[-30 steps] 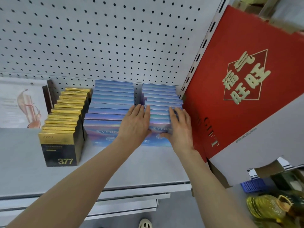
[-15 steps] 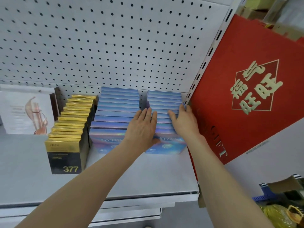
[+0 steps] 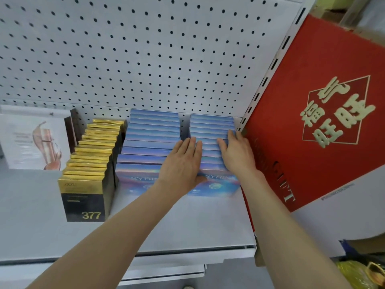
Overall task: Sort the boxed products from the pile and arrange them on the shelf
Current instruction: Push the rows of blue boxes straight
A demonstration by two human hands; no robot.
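Note:
Two rows of blue iridescent boxes stand upright on the white shelf (image 3: 187, 224): a left row (image 3: 145, 142) and a right row (image 3: 210, 126). My left hand (image 3: 181, 163) lies flat with fingers together across the gap between the rows, thumb on the front box. My right hand (image 3: 237, 153) rests flat on top of the right row near its right side, fingers pointing to the back. Neither hand grips a box. A row of gold and black boxes (image 3: 91, 163), the front one marked 377, stands left of the blue ones.
A white pegboard (image 3: 135, 55) backs the shelf. A white box with a picture (image 3: 33, 140) stands at far left. A large red gift carton (image 3: 325, 113) leans against the shelf's right upright. Lower shelf edges (image 3: 166, 274) show below, and yellow packaging (image 3: 354, 274) sits bottom right.
Both hands slid a little farther back along the tops of the blue boxes, the right hand toward the row's right edge. The camera moved closer and tilted up.

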